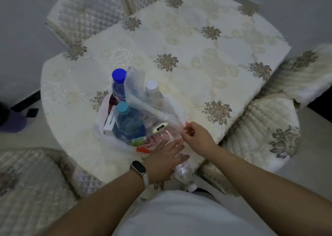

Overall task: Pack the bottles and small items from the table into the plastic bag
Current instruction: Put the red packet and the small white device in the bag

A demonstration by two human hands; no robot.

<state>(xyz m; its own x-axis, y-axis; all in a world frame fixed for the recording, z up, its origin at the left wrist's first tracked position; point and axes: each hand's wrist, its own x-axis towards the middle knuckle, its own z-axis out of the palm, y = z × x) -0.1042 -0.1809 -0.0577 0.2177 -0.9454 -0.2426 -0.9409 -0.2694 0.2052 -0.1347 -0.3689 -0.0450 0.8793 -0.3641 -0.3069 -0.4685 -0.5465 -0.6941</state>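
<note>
Cream cloth embroidered with grey-brown flower sprays covers a round table [206,56], and quilted chairs [27,182] show at about 11, 4 and 8 o'clock around it. One thin, see-through plastic bag [107,140] sits on the table's 7 o'clock part, near the edge by the person, with its mouth gaping upward and one limp handle loop rising at the back. Four bottles can be counted. Three stand upright in the bag: a blue-capped bottle [118,77] at 12 o'clock of the bag, a white-capped bottle [151,86] at 1 o'clock, and a tinted blue teal-capped bottle [123,108] in the middle. The fourth, a clear bottle [183,171] with red print, lies on its side at the bag's 5 o'clock, its white cap pointing toward the person past the table edge. One white box [109,124] stands at the bag's 9 o'clock side, one small white gadget [159,128] lies among the bottles, and one green-labelled item [136,140] sits at the mouth's near rim. The left hand [165,156], a band on its wrist, rests flat on the lying bottle with fingers straight. The right hand [195,135] pinches the bag's rim at its 3 o'clock side between thumb and fingertips.
</note>
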